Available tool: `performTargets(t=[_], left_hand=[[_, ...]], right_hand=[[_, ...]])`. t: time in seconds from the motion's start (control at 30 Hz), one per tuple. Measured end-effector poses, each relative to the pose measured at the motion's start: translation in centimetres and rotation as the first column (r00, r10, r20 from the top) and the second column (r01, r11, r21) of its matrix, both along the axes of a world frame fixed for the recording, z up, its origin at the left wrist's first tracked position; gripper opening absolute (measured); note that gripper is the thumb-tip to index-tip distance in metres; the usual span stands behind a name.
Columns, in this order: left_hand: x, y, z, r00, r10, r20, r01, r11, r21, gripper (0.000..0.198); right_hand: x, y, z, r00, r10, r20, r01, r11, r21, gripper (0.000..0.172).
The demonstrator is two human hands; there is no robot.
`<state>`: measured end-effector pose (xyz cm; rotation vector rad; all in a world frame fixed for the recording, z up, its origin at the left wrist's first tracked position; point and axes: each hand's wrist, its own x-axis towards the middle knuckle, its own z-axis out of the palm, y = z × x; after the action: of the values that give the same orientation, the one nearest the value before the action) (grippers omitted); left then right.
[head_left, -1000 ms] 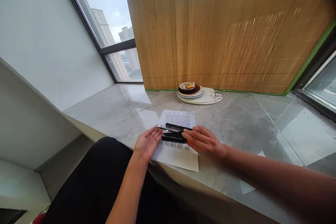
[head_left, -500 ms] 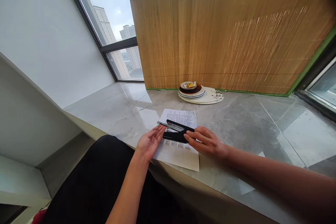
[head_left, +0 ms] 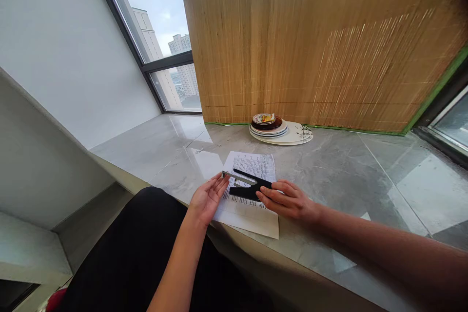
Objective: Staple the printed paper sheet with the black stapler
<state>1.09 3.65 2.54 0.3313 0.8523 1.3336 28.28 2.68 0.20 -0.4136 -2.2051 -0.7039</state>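
Note:
A black stapler (head_left: 260, 186) is held above the printed paper, its jaws spread and its metal staple rail pointing left between them. My right hand (head_left: 287, 200) grips the stapler's closed right end, with fingers along its near side. My left hand (head_left: 209, 199) lies palm up at the left, its fingers stretched out beneath the tip of the rail. Whether those fingertips touch the rail I cannot tell. Under the stapler, printed sheets of paper (head_left: 248, 219) rest on the grey marbled ledge, their lower edge near the ledge's front.
Behind the paper stands a stack of small plates (head_left: 268, 128) on white oval plates (head_left: 298, 131). A bamboo blind (head_left: 292, 48) closes off the back of the ledge (head_left: 329, 165). A window (head_left: 175, 85) is at the left, and my black-clad leg (head_left: 135, 248) sits below the ledge edge.
The stapler has turned slightly in my right hand, so its metal rail shows at a different angle. Both hands stay in nearly the same place.

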Motion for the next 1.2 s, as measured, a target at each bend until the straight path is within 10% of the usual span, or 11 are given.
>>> performTargets(t=[0.33, 0.57, 0.8, 1.03, 1.1, 1.2], left_hand=[[-0.6, -0.2, -0.1, 1.000, -0.005, 0.007, 0.005, 1.000, 0.003, 0.028], [-0.9, -0.4, 0.2, 0.995, 0.087, -0.049, -0.086, 0.996, 0.035, 0.029], [-0.8, -0.5, -0.2, 0.975, 0.183, -0.126, -0.164, 0.976, 0.144, 0.025], [-0.4, -1.1, 0.4, 0.973, 0.137, -0.188, -0.103, 0.979, 0.178, 0.022], [-0.1, -1.6, 0.7, 0.967, 0.060, -0.246, -0.008, 0.978, 0.208, 0.026], [0.5, -2.5, 1.2, 0.905, -0.111, -0.412, 0.232, 0.938, 0.257, 0.041]], right_hand=[[0.0, 0.7, -1.2, 0.997, -0.033, -0.068, 0.038, 0.996, 0.075, 0.026], [-0.6, 1.6, -1.6, 0.945, -0.068, -0.321, 0.000, 0.978, -0.209, 0.028], [-0.9, 2.4, -0.7, 0.833, -0.320, -0.451, -0.131, 0.679, -0.722, 0.016], [-0.9, 4.1, -1.1, 0.832, -0.417, -0.366, -0.135, 0.487, -0.863, 0.013], [-0.9, 4.1, -1.3, 0.850, -0.410, -0.332, -0.089, 0.509, -0.856, 0.016], [-1.1, 3.1, -1.3, 0.849, -0.375, -0.373, -0.010, 0.693, -0.721, 0.031]])
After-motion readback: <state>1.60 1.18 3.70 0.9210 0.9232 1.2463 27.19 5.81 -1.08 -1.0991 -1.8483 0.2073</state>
